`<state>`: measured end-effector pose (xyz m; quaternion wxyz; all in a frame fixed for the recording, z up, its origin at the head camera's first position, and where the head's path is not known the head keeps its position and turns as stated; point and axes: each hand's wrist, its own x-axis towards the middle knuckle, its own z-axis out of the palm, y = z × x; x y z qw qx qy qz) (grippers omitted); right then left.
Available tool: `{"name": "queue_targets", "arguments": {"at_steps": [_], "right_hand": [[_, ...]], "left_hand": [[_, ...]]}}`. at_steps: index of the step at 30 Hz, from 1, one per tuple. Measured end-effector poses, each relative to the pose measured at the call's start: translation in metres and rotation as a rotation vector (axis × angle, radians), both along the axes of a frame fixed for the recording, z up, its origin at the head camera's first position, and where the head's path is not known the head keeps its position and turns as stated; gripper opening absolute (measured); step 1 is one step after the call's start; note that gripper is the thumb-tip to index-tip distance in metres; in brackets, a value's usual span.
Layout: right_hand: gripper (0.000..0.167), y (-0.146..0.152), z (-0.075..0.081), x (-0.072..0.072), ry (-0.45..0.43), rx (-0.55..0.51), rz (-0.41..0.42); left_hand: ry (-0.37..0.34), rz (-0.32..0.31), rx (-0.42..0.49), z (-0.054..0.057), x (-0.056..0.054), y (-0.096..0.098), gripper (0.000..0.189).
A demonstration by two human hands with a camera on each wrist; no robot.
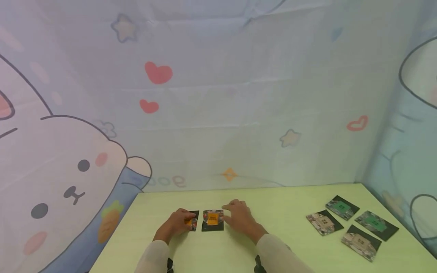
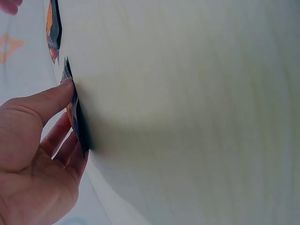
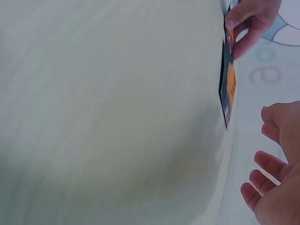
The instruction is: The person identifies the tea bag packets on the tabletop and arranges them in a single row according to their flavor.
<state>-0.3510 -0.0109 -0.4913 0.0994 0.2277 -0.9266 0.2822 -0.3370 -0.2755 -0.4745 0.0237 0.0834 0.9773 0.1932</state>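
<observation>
My left hand [image 1: 178,222] grips a small flat dark sachet [image 1: 195,220] with an orange label, lying on the table. In the left wrist view, the thumb [image 2: 58,96] is on one edge of this sachet and the other fingers are on its far side. Just right of it lies a second sachet [image 1: 212,224] of the same orange-labelled kind, with a narrow gap between the two. My right hand [image 1: 240,217] hovers beside the second sachet's right edge. From the right wrist, that hand [image 3: 281,164] appears apart from the sachet, fingers loosely bent and holding nothing.
Toward the table's right side lie several more flat sachets, some with green labels [image 1: 342,206] and some with beige labels [image 1: 324,222]. The pale yellow-green table [image 1: 273,201] ends at a printed cloth backdrop [image 1: 222,144], with another cloth [image 1: 403,159] along the right.
</observation>
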Motion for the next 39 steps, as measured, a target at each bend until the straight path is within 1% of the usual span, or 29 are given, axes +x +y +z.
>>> {"name": "queue_targets", "arguments": {"at_steps": [3,12,19,22,24,27,31,35,39], "right_hand": [[0.033,0.018,0.002,0.003,0.005,-0.009,0.020],[0.031,0.070,0.000,0.008,-0.044,-0.011,0.046],[0.027,0.113,0.003,0.009,0.004,0.061,0.118],[0.027,0.130,0.002,0.009,0.015,0.084,0.140],[0.027,0.141,0.001,0.009,0.012,0.096,0.142],[0.027,0.156,0.001,0.009,-0.010,0.114,0.124],[0.028,0.177,0.001,0.010,-0.032,0.115,0.096],[0.028,0.199,0.001,0.012,-0.026,0.115,0.082],[0.028,0.222,0.001,0.013,-0.014,0.118,0.076]], "left_hand": [[-0.011,0.003,0.014,-0.001,0.001,-0.001,0.048],[-0.026,0.013,0.017,-0.001,0.002,-0.004,0.047],[-0.016,-0.010,0.017,0.003,0.002,-0.001,0.047],[-0.020,0.001,0.009,0.002,0.000,0.001,0.047],[-0.020,0.007,-0.005,0.002,-0.001,0.000,0.047],[-0.028,0.012,-0.018,0.002,-0.004,0.000,0.047],[-0.037,0.015,-0.009,0.002,-0.006,0.000,0.047],[-0.035,0.013,-0.009,0.003,-0.005,0.001,0.047],[-0.049,0.018,-0.018,0.003,-0.003,0.001,0.047]]}}
